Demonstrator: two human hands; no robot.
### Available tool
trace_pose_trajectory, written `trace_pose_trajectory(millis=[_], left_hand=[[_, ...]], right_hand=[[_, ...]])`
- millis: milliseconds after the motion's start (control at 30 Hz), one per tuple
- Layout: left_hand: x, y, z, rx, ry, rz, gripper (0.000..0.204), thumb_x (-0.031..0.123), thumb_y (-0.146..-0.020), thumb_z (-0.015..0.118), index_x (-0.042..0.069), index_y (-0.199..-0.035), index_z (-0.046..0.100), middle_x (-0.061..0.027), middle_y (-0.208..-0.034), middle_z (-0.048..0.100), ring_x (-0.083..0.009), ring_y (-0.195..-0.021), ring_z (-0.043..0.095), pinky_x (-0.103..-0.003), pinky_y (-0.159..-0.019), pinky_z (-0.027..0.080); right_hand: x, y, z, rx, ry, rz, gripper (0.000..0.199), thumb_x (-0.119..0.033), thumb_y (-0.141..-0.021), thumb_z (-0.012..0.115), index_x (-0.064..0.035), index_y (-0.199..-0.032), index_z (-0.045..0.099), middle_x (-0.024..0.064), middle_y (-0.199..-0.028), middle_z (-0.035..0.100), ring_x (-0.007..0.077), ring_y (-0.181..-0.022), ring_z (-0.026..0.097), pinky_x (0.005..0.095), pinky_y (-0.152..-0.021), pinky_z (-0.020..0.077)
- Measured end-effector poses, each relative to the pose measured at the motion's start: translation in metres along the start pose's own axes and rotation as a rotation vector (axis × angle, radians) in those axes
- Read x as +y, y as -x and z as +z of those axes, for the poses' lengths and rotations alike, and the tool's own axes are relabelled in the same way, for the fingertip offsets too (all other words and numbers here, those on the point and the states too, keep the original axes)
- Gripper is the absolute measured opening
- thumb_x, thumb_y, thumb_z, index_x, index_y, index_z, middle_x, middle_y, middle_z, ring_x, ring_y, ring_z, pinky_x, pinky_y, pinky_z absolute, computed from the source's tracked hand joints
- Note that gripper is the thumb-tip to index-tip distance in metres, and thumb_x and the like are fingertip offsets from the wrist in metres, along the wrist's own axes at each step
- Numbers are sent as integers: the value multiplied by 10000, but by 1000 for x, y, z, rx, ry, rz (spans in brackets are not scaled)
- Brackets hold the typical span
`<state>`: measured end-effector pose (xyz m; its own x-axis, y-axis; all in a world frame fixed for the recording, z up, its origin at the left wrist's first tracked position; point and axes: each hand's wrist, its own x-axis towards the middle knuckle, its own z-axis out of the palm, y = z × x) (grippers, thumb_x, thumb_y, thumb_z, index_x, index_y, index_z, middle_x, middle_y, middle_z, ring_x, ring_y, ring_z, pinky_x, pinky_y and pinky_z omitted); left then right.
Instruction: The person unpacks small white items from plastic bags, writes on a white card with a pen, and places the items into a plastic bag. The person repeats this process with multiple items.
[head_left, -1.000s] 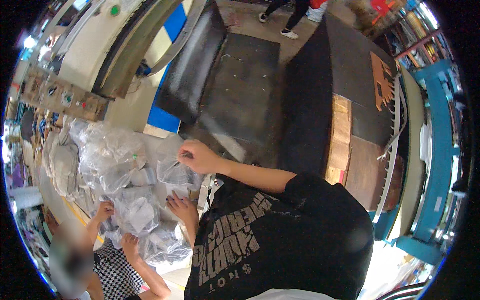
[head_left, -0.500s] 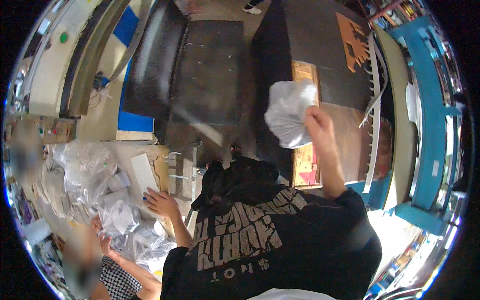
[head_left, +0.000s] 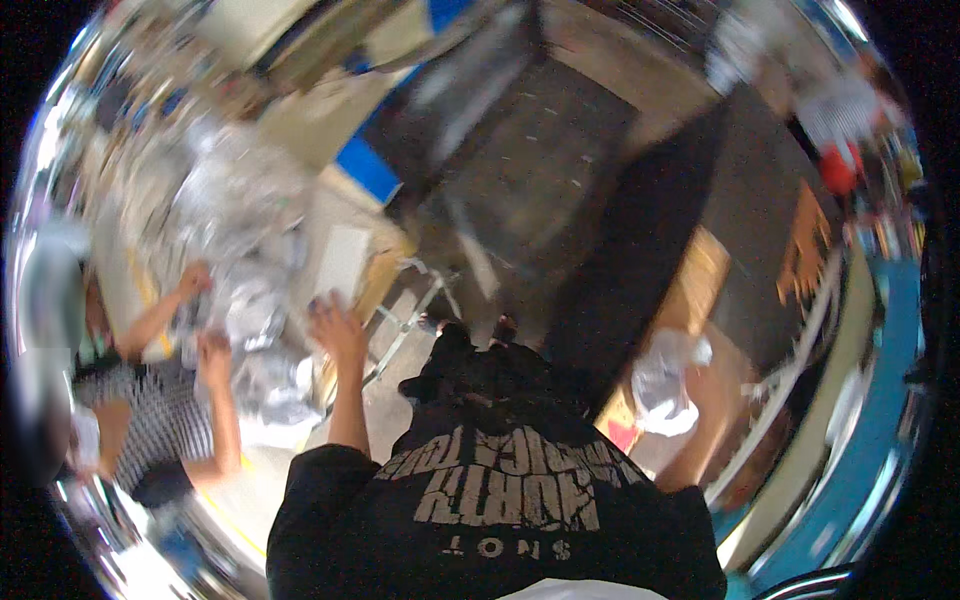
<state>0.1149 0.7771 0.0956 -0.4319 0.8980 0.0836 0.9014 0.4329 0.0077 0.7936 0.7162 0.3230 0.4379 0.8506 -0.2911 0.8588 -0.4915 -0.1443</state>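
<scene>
Frame motion-blurred. Right hand [head_left: 712, 392] at 4 o'clock, fingers closed around a clear plastic bag [head_left: 668, 380] holding something pale; bag hangs beside the brown cardboard box [head_left: 690, 290]. Left hand [head_left: 336, 326] at 9 o'clock, fingers spread, resting at the edge of the wooden table [head_left: 385, 270], just beside a heap of similar bags [head_left: 230, 200]; gripping nothing I can make out. Bag judged light, soft, crinkly, slippery; best pinched by bunched film at the top. Long axis runs roughly 12 to 6 o'clock; which end is its mouth cannot be told. A co-worker's 2 hands [head_left: 205, 350] work the heap at 8 o'clock.
</scene>
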Motion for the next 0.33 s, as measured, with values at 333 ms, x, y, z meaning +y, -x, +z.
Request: trace_pose_trajectory(millis=[333], left_hand=[[10,67,-52,-51,350,-221,708,298,-976,618,222,-1642,390,-198,-1744,208,-485,-1612,131,-720,-1260,102]], right_hand=[[-204,-81,-3,-188,-97,-672,278,-310,-1019,663,-51,-1117,686,239,-1128,716,362,-1054,697,491,-923,528]])
